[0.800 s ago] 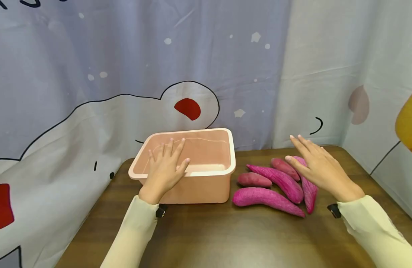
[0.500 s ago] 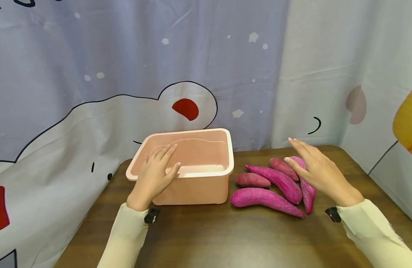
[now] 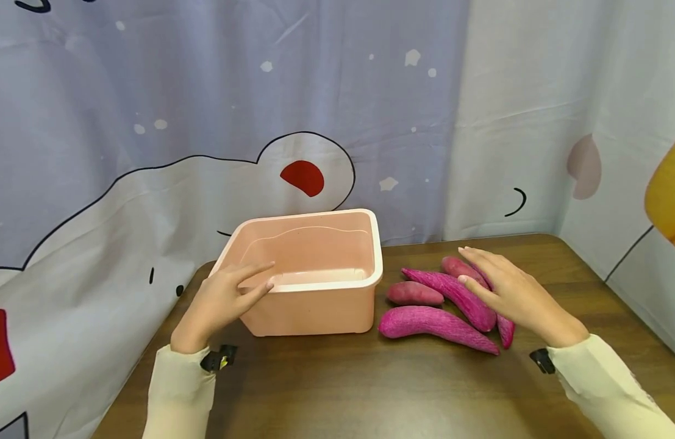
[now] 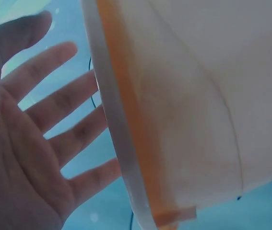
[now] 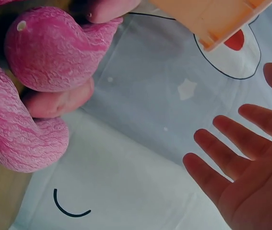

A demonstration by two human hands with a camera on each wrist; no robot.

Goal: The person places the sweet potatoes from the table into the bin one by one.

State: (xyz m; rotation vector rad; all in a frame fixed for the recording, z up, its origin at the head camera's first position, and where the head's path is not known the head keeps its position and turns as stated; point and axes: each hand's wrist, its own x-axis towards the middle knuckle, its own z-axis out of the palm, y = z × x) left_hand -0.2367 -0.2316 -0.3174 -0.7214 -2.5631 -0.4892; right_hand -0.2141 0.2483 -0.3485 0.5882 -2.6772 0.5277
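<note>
A pink plastic basin [image 3: 310, 311] stands left of centre on the table, with nothing visible inside. My left hand [image 3: 219, 305] is at its left rim, fingers extended and thumb apart; in the left wrist view the fingertips pass behind the rim [image 4: 121, 139], and I cannot tell whether they touch. My right hand [image 3: 518, 296] hovers over the right side of a vegetable pile, fingers straight, holding nothing. The pile has long magenta eggplant-shaped vegetables [image 3: 433, 323] and shorter reddish sweet potatoes [image 3: 415, 293]. One long magenta vegetable [image 3: 505, 329] is partly hidden beneath that hand.
The brown wooden table [image 3: 370, 390] ends against a printed curtain [image 3: 392, 122] at the back and sides. The basin's right wall stands close to the vegetables. A black wrist camera [image 3: 219, 358] sits on the left wrist, another camera [image 3: 542, 360] on the right.
My left hand has moved left and down, from over the basin to its left rim. My right hand has dropped a little over the vegetables. Basin and vegetables keep their places.
</note>
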